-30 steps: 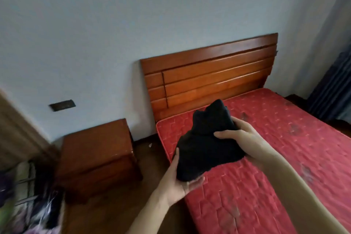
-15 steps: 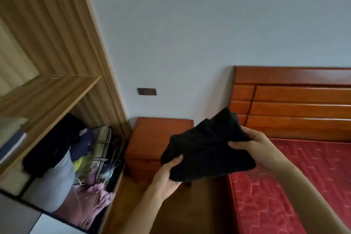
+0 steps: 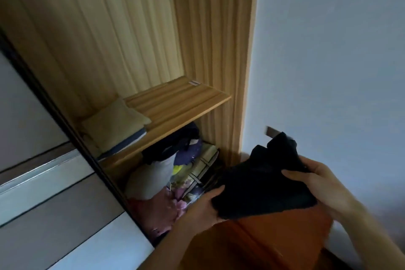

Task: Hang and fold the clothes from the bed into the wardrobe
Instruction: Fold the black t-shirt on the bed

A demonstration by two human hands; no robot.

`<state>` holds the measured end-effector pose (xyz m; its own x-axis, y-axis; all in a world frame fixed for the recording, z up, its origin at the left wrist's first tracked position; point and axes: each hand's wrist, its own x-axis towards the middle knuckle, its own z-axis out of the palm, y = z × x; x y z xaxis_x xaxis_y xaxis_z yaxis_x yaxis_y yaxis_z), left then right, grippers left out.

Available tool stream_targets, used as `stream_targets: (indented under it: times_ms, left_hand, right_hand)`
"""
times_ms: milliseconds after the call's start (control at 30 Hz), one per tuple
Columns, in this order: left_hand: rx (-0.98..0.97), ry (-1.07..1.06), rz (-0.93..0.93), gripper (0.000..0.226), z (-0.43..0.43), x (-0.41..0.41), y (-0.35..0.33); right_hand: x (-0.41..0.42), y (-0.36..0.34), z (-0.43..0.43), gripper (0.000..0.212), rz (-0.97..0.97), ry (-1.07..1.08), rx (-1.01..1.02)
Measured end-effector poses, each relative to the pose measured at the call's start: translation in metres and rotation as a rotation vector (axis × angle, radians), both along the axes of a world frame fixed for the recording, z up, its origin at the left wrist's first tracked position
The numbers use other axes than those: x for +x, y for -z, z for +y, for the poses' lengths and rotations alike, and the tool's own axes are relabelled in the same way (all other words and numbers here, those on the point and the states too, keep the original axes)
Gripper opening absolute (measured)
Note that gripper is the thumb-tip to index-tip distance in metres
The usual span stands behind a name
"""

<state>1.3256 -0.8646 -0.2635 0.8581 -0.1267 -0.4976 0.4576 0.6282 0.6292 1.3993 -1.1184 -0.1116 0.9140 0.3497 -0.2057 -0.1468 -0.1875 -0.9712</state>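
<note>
Black folded garment point(image 3: 263, 184) is sitting between both hands, above the orange-brown nightstand point(image 3: 274, 241). The left hand point(image 3: 203, 208) is cupping its near corner, thumb on top, and the right hand point(image 3: 315, 182) is gripping its far side, fingers curled over. Beyond, the wardrobe point(image 3: 219, 50) is standing open, its shelf point(image 3: 186, 98) bearing folded beige clothes point(image 3: 114, 127), with a mixed heap point(image 3: 171, 171) lying underneath.

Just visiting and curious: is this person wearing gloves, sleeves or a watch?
Nothing shows. The left hand and right hand are bare, without gloves or visible rings. The left forearm and right forearm are uncovered to the picture's edge: no sleeves, watch or bracelet.
</note>
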Motion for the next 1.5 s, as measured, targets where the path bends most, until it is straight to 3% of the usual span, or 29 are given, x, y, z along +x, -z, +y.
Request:
stream_targets:
  times_ms: [100, 233, 367, 500, 600, 633, 733, 767, 967, 1200, 1267, 1367, 1433, 1500]
  left_hand:
    - [-0.012, -0.097, 0.024, 0.046, 0.037, 0.013, -0.017]
    - [0.094, -0.271, 0.087, 0.067, 0.099, 0.019, -0.018]
    - [0.063, -0.451, 0.011, 0.045, 0.157, 0.014, -0.024]
    - [0.158, -0.627, -0.079, 0.049, 0.205, 0.003, -0.031]
    - [0.214, -0.76, -0.138, 0.052, 0.237, 0.0, -0.029]
    - [0.241, -0.807, -0.141, 0.055, 0.244, 0.001, -0.031]
    - [0.323, -0.945, -0.144, 0.065, 0.257, 0.006, -0.033]
    - [0.345, -0.996, -0.138, 0.067, 0.261, 0.009, -0.034]
    - [0.612, -1.289, -0.044, 0.07, 0.288, 0.035, -0.049]
    - [0.74, -1.522, 0.166, 0.079, 0.317, 0.076, -0.035]
    - [0.882, -1.494, 0.415, 0.079, 0.32, 0.091, -0.034]
    - [1.173, -1.417, 0.931, 0.072, 0.312, 0.107, -0.028]
    - [1.583, -1.266, 1.068, 0.065, 0.311, 0.114, -0.022]
    - [1.958, -0.986, 1.014, 0.056, 0.323, 0.124, -0.016]
  right_hand:
    - [0.048, -0.007, 0.047, 0.031, 0.021, -0.149, 0.034]
    - [0.101, 0.003, 0.124, 0.031, 0.08, -0.306, 0.064]
    - [0.142, 0.009, 0.217, 0.031, 0.099, -0.462, 0.047]
    - [0.173, 0.003, 0.309, 0.078, 0.094, -0.676, -0.007]
    - [0.191, 0.0, 0.373, 0.088, 0.097, -0.765, -0.058]
    - [0.196, -0.003, 0.393, 0.084, 0.094, -0.779, -0.087]
    - [0.198, -0.019, 0.452, 0.041, -0.027, -0.929, -0.045]
    - [0.201, -0.024, 0.471, 0.037, -0.078, -0.973, -0.042]
    - [0.232, -0.04, 0.595, 0.044, -0.336, -1.195, -0.094]
    - [0.227, -0.012, 0.723, 0.043, -0.489, -1.292, 0.022]
    - [0.221, 0.015, 0.746, 0.045, -0.658, -1.224, -0.02]
    - [0.214, 0.051, 0.75, 0.039, -1.128, -1.174, -0.025]
    - [0.207, 0.077, 0.737, 0.041, -1.35, -1.318, 0.064]
    - [0.2, 0.099, 0.727, 0.061, -1.493, -1.483, -0.037]
